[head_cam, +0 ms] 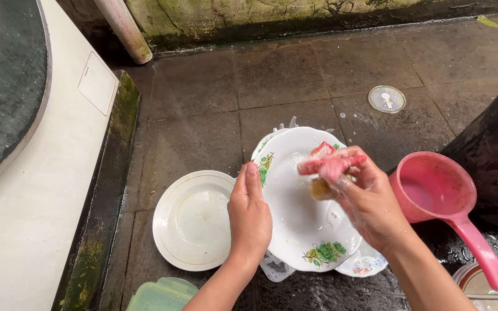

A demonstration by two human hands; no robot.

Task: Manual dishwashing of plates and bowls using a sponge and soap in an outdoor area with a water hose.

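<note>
Soft, even daylight; faint shadows, wet glare on the floor tiles (295,75), sharp focus throughout.

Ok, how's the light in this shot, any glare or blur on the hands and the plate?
Head view: soft, even daylight, faint shadows; wet floor shows a dull sheen; the floral plate is sharp; right hand and its sponge slightly motion-blurred; left hand crisp.

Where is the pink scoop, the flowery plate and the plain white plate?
pink scoop (433,187): head view, inside of its bowl.
flowery plate (301,216): head view, bare white middle.
plain white plate (194,222): head view, its centre.
</note>
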